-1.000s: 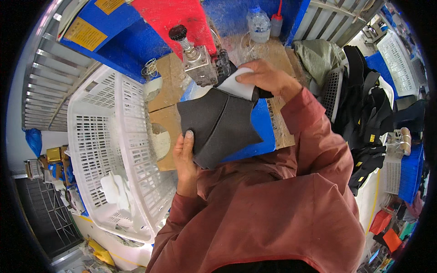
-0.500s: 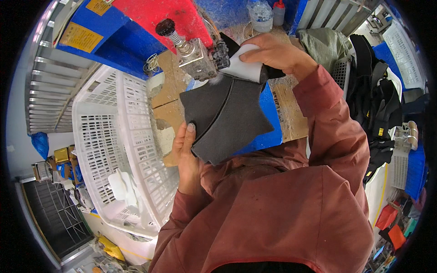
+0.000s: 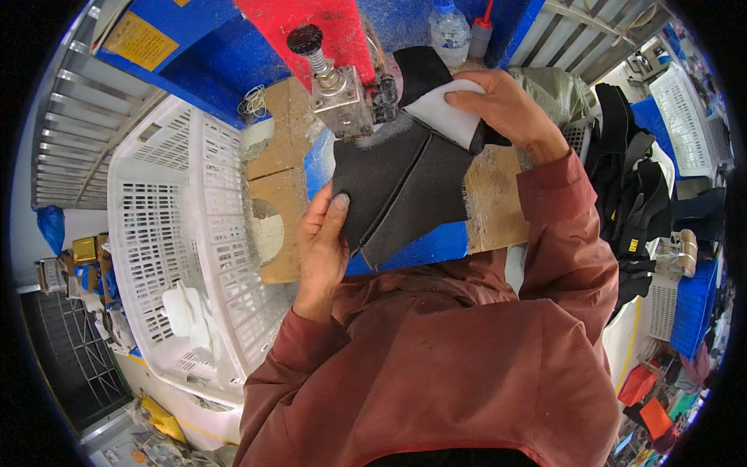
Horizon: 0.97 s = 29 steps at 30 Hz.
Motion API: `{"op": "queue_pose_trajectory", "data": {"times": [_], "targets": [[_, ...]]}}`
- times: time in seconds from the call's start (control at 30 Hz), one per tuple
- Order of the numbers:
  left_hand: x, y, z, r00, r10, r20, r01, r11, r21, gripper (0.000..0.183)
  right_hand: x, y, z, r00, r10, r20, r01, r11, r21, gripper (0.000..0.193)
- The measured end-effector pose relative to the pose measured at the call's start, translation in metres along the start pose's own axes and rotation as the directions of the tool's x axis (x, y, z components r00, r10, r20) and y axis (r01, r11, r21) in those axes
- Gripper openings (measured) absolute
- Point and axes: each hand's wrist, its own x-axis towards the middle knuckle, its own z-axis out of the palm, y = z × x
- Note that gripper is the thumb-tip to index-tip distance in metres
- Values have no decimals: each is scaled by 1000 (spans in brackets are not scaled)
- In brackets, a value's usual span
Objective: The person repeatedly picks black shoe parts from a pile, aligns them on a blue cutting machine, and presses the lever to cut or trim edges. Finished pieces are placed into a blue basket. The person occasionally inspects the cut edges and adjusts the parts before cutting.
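Observation:
A dark grey-black padded fabric piece with a raised seam lies under and in front of the machine head, a metal block with a spring and black knob. My left hand grips its left edge, thumb on top and fingers beneath. At the far right part, my right hand pinches a white pad that lies against the black fabric. A black flap stands up beyond the pad, close beside the machine head. My right fingertips are partly hidden behind the pad.
The machine's red arm rises at the back. A white plastic basket holding white pieces stands at left. Cardboard and a blue sheet cover the worktop. A clear bottle stands behind; black straps hang at right.
My right hand has moved right and a little toward me with the white pad. More of the black flap shows beside the machine head. The fabric has shifted right and turned slightly; the view shifted too.

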Motion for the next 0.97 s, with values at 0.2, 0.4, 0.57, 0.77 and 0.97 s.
{"op": "queue_pose_trajectory", "data": {"times": [0.2, 0.4, 0.57, 0.77, 0.97], "targets": [[5, -9, -5, 999, 7, -42, -4, 998, 69, 36, -12, -3, 2, 1000, -7, -20, 5, 998, -65, 20], [9, -12, -13, 994, -27, -107, 42, 988, 146, 30, -18, -4, 4, 997, 37, -69, -36, 999, 18, 21], [10, -5, -14, 997, -31, -71, 47, 972, 229, 30, -22, -2, 2, 997, 14, -80, -10, 999, 49, 21], [16, -5, -19, 999, -3, -40, 16, 942, 334, 33, -26, 4, 8, 993, -7, -121, 18, 996, 88, 19], [26, 0, -27, 1000, 11, 16, -17, 897, 442, 34, -22, 10, 9, 987, -27, -155, 28, 1000, 8, 19]]}}
